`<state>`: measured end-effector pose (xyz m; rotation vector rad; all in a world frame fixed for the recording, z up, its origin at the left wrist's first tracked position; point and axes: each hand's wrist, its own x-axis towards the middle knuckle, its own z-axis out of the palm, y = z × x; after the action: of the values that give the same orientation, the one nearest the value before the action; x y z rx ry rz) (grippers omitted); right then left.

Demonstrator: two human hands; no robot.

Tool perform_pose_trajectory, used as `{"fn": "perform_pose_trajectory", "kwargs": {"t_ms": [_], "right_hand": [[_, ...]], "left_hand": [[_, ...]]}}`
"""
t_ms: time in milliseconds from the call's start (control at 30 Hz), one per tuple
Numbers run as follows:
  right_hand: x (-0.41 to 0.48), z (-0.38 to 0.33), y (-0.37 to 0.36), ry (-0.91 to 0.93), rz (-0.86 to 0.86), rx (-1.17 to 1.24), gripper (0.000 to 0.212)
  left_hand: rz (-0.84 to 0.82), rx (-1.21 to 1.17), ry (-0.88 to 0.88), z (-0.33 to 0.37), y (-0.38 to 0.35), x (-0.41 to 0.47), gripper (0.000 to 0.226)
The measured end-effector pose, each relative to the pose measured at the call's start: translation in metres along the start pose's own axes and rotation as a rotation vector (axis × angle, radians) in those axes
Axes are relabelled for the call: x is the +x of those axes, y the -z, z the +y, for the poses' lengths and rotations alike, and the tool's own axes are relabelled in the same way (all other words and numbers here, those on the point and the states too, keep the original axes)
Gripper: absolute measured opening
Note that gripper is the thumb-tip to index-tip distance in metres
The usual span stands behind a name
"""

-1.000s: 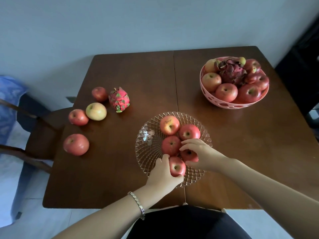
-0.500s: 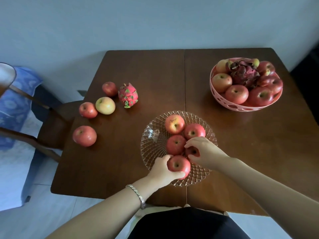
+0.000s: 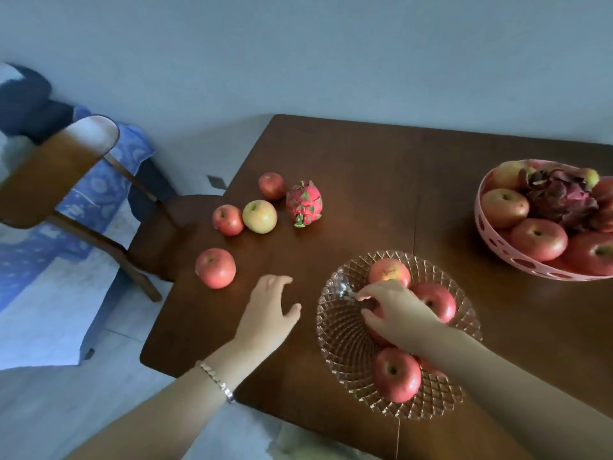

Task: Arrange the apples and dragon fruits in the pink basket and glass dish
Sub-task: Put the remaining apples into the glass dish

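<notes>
Reaching left hand (image 3: pixel 270 310), grip spread; right hand (image 3: pixel 398 313) curled over dish apples (image 3: pixel 434 302).

No readable text

Nothing on the apples, the dragon fruits, the pink basket (image 3: pixel 497 250), the glass dish (image 3: pixel 338 333), the table (image 3: pixel 348 167) or the chair (image 3: pixel 56 174) carries any legible lettering, label, brand, number or sign.

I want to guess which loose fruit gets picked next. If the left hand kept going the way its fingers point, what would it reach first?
Probably the nearest red apple; the left hand, open and empty, points toward it. Depth is uncertain.
</notes>
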<state>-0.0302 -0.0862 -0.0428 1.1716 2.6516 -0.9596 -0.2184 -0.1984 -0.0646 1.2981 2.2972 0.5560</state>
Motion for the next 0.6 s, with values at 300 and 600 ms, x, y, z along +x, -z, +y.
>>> {"fn": "perform_pose_trajectory", "kwargs": {"t_ms": [300,600], "right_hand": [[0.07,-0.069,-0.023,0.015,0.046,0.108,0.028],[0.198,-0.154,-0.029,0.132,0.075,-0.083,0.059]], "left_hand": [[-0.179,0.395,0.27,-0.118,0.071,0.096,0.093],[-0.117,0.188,0.238,-0.131,0.112,0.128,0.077]]}}
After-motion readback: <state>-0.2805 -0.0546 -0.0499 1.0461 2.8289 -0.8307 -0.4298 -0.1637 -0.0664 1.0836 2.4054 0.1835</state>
